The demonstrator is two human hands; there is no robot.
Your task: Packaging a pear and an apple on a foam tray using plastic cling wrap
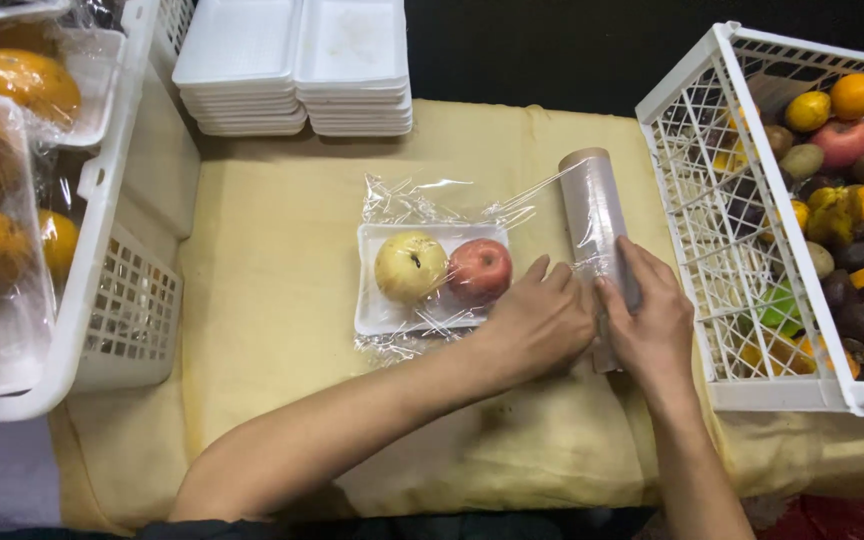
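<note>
Single head view, worn high, looking steeply down at yellow-cloth table (282, 300). Close range: forearms enter from bottom edge, white crates cropped at left and right edges, tray stacks at upper centre. No second view sharing scene.

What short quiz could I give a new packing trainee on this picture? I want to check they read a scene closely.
1. True or false: the white tray under the cling film holds three fruits.
2. Which thing do both hands touch? A) the stack of empty trays B) the roll of cling film C) the basket of mixed fruit
3. Fill in: beside the yellow fruit lies a red ____.

Key:
1. False: it holds two.
2. B: the left hand and the right hand rest on the roll's near end.
3. apple
</note>
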